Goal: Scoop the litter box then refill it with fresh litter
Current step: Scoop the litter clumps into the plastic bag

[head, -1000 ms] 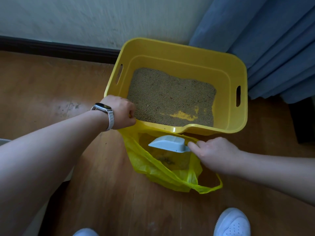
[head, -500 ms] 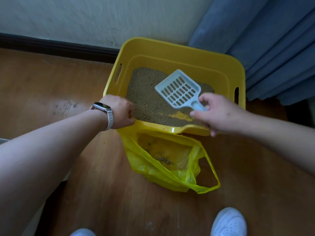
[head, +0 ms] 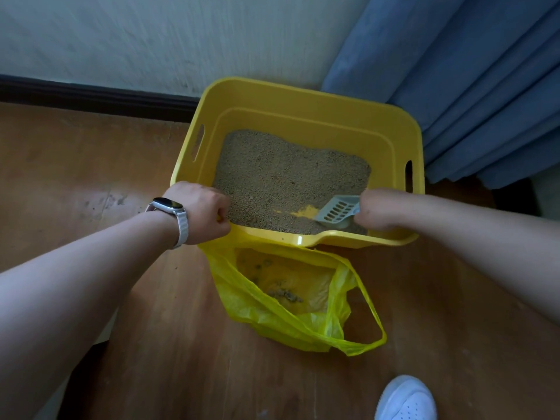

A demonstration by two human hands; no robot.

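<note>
A yellow litter box [head: 306, 95] stands on the wooden floor against the wall, holding brown litter [head: 281, 177] with a bare yellow patch near its front. My left hand [head: 203, 212], a watch on its wrist, grips the box's front-left rim. My right hand [head: 380, 209] holds the handle of a pale slotted scoop [head: 336, 209], whose head is down in the litter at the front-right corner. A yellow plastic bag [head: 257, 301] lies open on the floor just in front of the box, with a few clumps inside.
A blue curtain [head: 472, 86] hangs at the right, touching the box's far corner. A dark baseboard [head: 91, 97] runs along the wall. My white shoe [head: 406, 398] is at the bottom right on the wooden floor [head: 75, 165].
My right hand lifted the scoop from over the bag, carried it above the box, then lowered it into the litter at the front right. My left hand stayed on the rim.
</note>
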